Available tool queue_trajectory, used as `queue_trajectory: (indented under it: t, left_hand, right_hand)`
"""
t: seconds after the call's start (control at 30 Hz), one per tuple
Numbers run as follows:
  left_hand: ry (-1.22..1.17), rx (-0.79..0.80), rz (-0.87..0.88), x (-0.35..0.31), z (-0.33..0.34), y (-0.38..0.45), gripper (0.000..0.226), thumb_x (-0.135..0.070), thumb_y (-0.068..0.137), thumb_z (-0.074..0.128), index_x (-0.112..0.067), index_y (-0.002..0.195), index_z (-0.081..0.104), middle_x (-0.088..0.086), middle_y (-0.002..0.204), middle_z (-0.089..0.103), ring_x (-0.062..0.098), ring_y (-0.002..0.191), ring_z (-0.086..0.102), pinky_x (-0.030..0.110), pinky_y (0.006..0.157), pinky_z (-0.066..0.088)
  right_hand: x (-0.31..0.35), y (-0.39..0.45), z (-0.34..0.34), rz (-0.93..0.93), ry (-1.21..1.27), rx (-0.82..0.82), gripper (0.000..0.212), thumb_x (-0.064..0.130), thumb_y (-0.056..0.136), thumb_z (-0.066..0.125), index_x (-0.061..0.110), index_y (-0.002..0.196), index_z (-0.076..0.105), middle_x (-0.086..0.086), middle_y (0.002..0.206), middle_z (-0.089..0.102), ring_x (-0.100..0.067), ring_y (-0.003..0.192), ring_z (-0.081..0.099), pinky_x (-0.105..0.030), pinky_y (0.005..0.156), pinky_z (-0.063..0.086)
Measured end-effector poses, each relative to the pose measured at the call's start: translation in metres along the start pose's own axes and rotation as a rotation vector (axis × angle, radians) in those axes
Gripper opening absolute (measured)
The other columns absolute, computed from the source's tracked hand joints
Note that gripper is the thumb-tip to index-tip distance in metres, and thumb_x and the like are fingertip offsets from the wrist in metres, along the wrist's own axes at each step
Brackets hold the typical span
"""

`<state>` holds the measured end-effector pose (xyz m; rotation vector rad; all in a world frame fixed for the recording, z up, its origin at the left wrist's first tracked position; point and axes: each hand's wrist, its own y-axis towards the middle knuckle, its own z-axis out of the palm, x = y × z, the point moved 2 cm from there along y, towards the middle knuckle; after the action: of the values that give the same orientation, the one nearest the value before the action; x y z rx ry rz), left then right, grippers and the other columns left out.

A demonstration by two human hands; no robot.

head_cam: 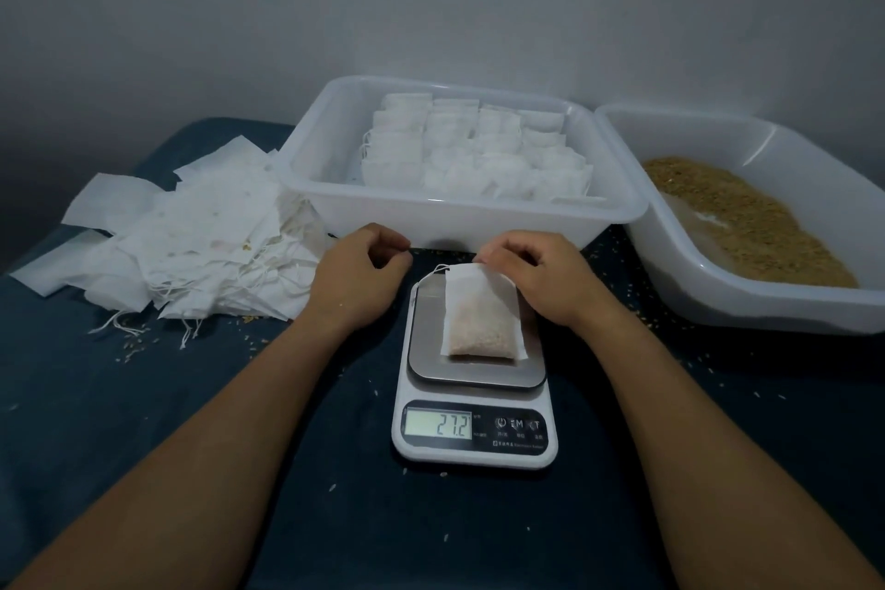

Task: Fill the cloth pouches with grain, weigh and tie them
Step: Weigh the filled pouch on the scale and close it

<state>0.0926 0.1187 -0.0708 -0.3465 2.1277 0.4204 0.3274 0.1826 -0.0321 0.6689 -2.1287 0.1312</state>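
Right hand [541, 283] pinches pouch [481, 311] top edge; left hand [359, 275] pinches its drawstring [431, 275]. White pouch (grain in lower half) lies flat on scale [474, 398], long axis front-back, mouth away from person.

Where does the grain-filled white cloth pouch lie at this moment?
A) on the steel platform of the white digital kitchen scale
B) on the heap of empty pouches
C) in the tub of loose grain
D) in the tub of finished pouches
A: the grain-filled white cloth pouch lies on the white digital kitchen scale, whose display shows a reading.
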Motion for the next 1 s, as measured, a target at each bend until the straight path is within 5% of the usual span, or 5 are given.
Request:
queue_trajectory:
  t: [0.37,0.57,0.77,0.9,1.0]
  left_hand:
    - [-0.269,-0.078,0.139,-0.047,-0.010,-0.026,0.009,-0.041,0.095,0.069,-0.038,0.104,0.068,-0.013,0.098,0.071,0.004,0.085,0.065,0.011,0.070,0.049]
    - [-0.785,0.278,-0.039,-0.083,-0.005,-0.038,0.058,-0.065,0.080,0.067,-0.033,0.129,0.062,0.000,0.129,0.073,0.015,0.117,0.071,0.027,0.094,0.058]
    - [-1.132,0.681,-0.217,-0.125,0.014,-0.040,0.062,-0.045,0.085,0.077,-0.010,0.134,0.061,0.021,0.128,0.071,0.035,0.119,0.070,0.040,0.092,0.060]
    - [-1.105,0.571,-0.154,-0.153,0.032,-0.024,0.040,-0.020,0.092,0.078,-0.005,0.126,0.063,0.013,0.114,0.074,0.023,0.103,0.074,0.034,0.086,0.060]
    - [-1.091,0.457,-0.143,-0.165,0.045,-0.007,0.035,-0.012,0.092,0.078,-0.006,0.123,0.063,0.010,0.110,0.077,0.020,0.095,0.076,0.033,0.080,0.061]
  right_hand:
    - [0.029,-0.010,-0.023,-0.042,0.005,0.085,0.012,0.029,0.092,0.080,0.030,0.081,0.076,0.012,0.058,0.037,-0.005,0.055,0.037,-0.026,0.061,0.038]
    - [0.079,-0.020,-0.064,-0.268,0.062,-0.050,0.008,0.037,0.091,0.075,0.031,0.085,0.075,0.016,0.053,0.031,-0.004,0.048,0.030,-0.014,0.051,0.029]
    - [0.097,-0.003,-0.103,-0.322,0.121,-0.250,0.009,0.033,0.093,0.077,0.033,0.083,0.077,0.016,0.053,0.031,-0.005,0.050,0.029,-0.016,0.049,0.029]
    - [0.086,0.005,-0.122,-0.313,0.145,-0.334,0.011,0.045,0.086,0.076,0.035,0.086,0.079,0.015,0.056,0.036,-0.006,0.053,0.033,-0.018,0.053,0.035]
    - [0.070,0.007,-0.139,-0.259,0.185,-0.420,0.019,0.050,0.080,0.077,0.034,0.089,0.080,0.002,0.080,0.065,-0.014,0.071,0.057,-0.031,0.072,0.053]
